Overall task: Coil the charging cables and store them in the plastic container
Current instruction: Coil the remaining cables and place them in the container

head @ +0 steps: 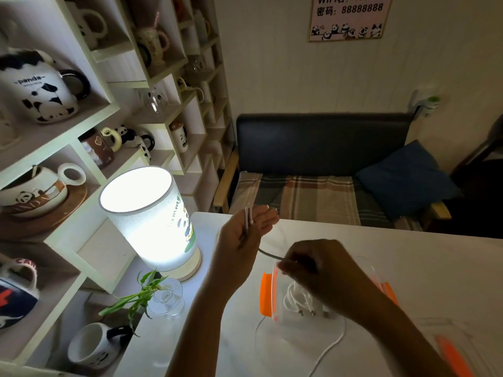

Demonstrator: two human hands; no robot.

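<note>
My left hand is raised palm-up above the white table, with the end of a white charging cable lying across its palm and fingers. That cable runs down to my right hand, which pinches it over the clear plastic container with orange clips. Inside the container lies a coiled white cable with plugs. More white cable trails loose over the table toward me.
A lit cylindrical lamp stands at the table's left edge, with a glass vase of green stems beside it. The container's clear lid with orange clip lies at right. Shelves of mugs fill the left; a bench sits behind the table.
</note>
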